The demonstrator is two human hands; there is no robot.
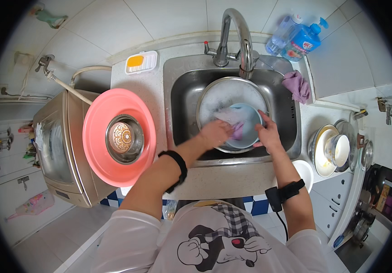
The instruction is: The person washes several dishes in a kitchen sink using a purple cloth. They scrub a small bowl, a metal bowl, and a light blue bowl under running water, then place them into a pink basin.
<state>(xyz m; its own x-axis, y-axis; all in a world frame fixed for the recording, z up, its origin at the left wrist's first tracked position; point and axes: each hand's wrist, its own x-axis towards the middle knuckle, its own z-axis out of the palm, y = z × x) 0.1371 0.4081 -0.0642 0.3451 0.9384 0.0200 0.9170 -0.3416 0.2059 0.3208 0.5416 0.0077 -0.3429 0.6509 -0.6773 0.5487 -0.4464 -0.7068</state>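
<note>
A metal basin [200,102] full of suds stands in the stainless steel sink [286,112]. Over its near side a light blue bowl [250,128] is tilted, suds and water inside it. My right hand [268,133] grips the bowl by its right rim, thumb and fingers on either side of the wall. My left hand [218,132] presses a purple cloth [237,130] against the bowl's inside; its fingertips are partly hidden by cloth and foam. The chrome faucet [245,44] arches above the basin's far edge, and no water stream shows.
At left, a pink basin [95,143] holds a metal bowl [141,146] with a patterned bowl [121,137] inside. A soap dish [151,61] lies behind it. Right of the sink are a purple rag [297,86], dish soap [301,42], stacked dishes [320,150] and a white bowl [305,172].
</note>
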